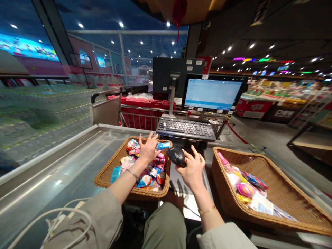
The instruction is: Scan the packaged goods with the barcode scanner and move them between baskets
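Observation:
My left hand [148, 149] is over the near wicker basket [102, 177], its thumb side against a small blue packet [163, 145], which it appears to grip by one end. Below it the basket holds a jumble of small, brightly coloured packaged goods [144, 180]. My right hand [193, 168] holds a black barcode scanner [176, 155] by its handle, some fingers loosely raised. The scanner's head points left, close to the packet and the basket's right rim. My palm hides most of the handle.
A second wicker basket [280, 183] with some coloured packages stands at right. Behind the near basket are a black keyboard [185, 127] and a lit monitor [212, 94]. The metal counter [75, 155] has a raised edge. White cables [59, 211] loop by my left sleeve.

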